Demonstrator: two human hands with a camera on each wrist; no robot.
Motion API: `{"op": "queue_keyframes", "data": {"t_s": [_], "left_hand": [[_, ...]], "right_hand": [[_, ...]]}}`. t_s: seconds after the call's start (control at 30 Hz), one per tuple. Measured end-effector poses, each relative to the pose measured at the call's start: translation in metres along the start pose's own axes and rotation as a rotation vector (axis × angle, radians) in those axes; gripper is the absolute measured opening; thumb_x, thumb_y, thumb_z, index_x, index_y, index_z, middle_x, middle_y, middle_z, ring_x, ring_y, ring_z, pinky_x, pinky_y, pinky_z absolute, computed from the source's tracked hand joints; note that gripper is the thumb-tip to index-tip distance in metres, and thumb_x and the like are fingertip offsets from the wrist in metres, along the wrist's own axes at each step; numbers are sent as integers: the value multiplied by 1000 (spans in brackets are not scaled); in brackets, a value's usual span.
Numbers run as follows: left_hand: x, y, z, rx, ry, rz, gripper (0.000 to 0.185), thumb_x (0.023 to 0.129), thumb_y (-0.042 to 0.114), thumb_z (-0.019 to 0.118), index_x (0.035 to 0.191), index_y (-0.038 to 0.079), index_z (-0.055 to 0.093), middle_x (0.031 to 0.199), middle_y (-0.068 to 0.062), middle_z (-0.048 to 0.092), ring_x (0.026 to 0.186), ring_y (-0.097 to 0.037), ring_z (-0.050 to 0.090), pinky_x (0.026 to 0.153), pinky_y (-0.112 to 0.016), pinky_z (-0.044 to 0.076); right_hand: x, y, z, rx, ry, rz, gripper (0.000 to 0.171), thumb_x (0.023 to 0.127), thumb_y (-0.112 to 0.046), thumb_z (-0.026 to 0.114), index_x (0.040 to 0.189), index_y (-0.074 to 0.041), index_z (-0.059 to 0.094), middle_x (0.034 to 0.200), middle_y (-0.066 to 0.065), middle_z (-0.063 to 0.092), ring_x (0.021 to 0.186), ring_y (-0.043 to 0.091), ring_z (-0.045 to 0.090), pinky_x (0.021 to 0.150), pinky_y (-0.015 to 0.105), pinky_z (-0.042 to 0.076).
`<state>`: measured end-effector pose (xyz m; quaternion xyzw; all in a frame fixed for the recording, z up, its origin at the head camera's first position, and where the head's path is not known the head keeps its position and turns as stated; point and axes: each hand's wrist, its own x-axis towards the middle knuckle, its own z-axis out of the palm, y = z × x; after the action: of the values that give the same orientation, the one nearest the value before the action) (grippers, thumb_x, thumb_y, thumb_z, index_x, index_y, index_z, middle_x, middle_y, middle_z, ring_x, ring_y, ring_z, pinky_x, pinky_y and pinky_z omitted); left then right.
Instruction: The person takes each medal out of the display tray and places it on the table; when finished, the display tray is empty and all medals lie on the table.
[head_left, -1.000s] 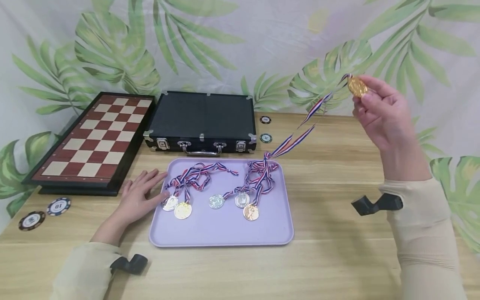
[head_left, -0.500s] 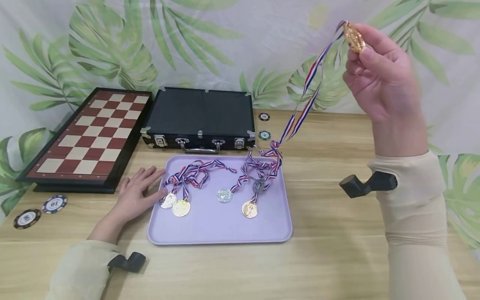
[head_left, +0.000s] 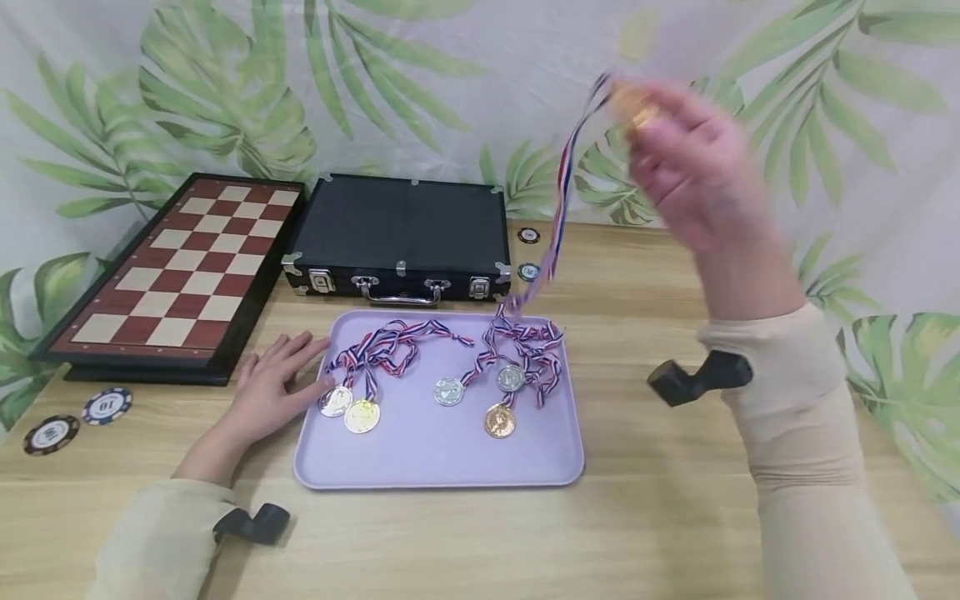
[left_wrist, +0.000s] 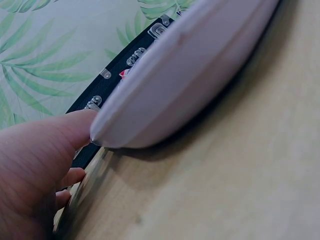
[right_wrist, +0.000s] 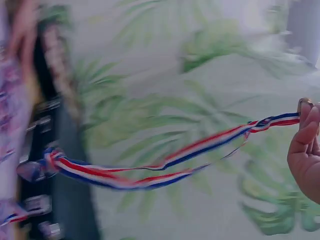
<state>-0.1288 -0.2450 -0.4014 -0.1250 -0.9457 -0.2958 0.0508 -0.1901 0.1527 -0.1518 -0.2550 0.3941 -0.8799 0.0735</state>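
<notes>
Right hand is raised well above the bench, at about 1 o'clock from the lilac tray. Its fingers are clamped on a gold medal, pinched at the fingertips; the hand and medal are motion-blurred in the head view. The right wrist view confirms the grip at the frame's right edge, fingers closed over the medal's rim.

The medal's striped ribbon hangs from the hand toward 7 o'clock, long axis near vertical with a slight lean. Its lower end reaches the tangle of ribbons at the tray's far right corner; whether it is caught there cannot be told.

Left hand lies flat on the bench, fingers straight and slightly apart, thumb side touching the tray's left rim. It holds nothing. It is the nearer hand to the two medals at the tray's left.

Three further medals lie at tray centre and right. A black case stands just beyond the tray's far edge, at 12 o'clock. Open bench lies to the tray's right, at 3 o'clock, and toward the near edge.
</notes>
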Motion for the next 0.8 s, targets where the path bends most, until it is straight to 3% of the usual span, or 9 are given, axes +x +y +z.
{"op": "queue_keyframes", "data": {"t_s": [0.13, 0.3, 0.57, 0.8], "left_hand": [[0, 1, 0, 2, -4, 2, 56, 81, 37, 57, 129, 13, 41, 133, -23, 29, 123, -42, 12, 91, -60, -6], [-1, 2, 0, -2, 6, 7, 56, 81, 36, 57, 128, 12, 42, 132, -23, 29, 123, -42, 12, 92, -59, -6], [-5, 1, 1, 3, 2, 6, 56, 81, 36, 57, 129, 13, 41, 132, -24, 29, 123, -42, 12, 91, -60, -6], [-8, 1, 0, 9, 7, 7, 56, 80, 36, 57, 129, 13, 42, 132, -24, 30, 123, -42, 13, 92, -60, -4]], "right_hand": [[4, -18, 6, 106, -34, -154, 26, 76, 22, 47, 102, 20, 45, 75, 26, 52, 54, 26, 50, 45, 27, 42], [11, -29, 8, 1, 16, -184, 26, 78, 22, 41, 104, 20, 42, 77, 25, 49, 54, 26, 48, 43, 26, 40], [16, -44, -19, 8, 169, -84, 28, 78, 22, 43, 105, 14, 46, 79, 24, 51, 53, 27, 46, 42, 29, 40], [24, -34, -64, -4, 310, 6, 28, 77, 21, 47, 102, 10, 49, 77, 23, 56, 52, 26, 50, 42, 28, 43]]}}
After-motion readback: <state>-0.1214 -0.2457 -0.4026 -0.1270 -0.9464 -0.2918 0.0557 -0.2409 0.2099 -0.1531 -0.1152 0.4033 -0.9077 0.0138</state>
